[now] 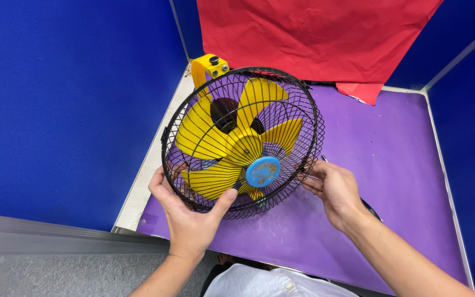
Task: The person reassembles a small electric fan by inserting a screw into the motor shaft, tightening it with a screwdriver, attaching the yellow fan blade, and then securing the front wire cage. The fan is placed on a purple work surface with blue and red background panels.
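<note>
Blue partition walls [72,99] box in a purple-covered tabletop [391,165], w/ crumpled red paper [314,33] hung behind the fan. Yellow-bladed fan [237,137] in a black wire cage [309,110] sits tilted up off the mat, held btwn both hands; blue hub cap [263,171] faces the camera, yellow motor housing [210,67] at the fan's far side. Left hand [191,217] is clamped on the cage's lower rim, thumb over the front wires. Right hand [333,190] grips the cage's right edge, fingers curled into the mesh. Risks, as I judge: fingertips poking thru the wires could get pinched; the rim grip could slip and tip the fan onto the mat. Something thin & dark lies just right of the fan, partly hidden by the right wrist; can't tell what.
</note>
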